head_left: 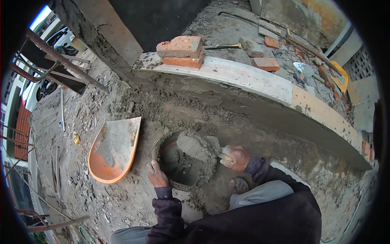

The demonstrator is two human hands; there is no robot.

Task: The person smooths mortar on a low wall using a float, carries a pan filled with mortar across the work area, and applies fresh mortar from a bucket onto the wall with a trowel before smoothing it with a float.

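Observation:
A round pan of wet grey mortar stands on the ground before me. My left hand grips its near left rim, with the fingers bent at the edge. In my right hand is the handle of a trowel, at the pan's right side. Its blade lies over the pan and is mostly hidden under a heap of mortar. To the left of the pan, an orange scoop-shaped container lies with its hollow up, its inside coated with dried grey mortar.
Beyond the pan runs a low mortar-faced wall, topped by a pale board. Two stacked bricks sit on the board. Behind are a hammer, loose bricks and rubble. Rusty metal frames stand left.

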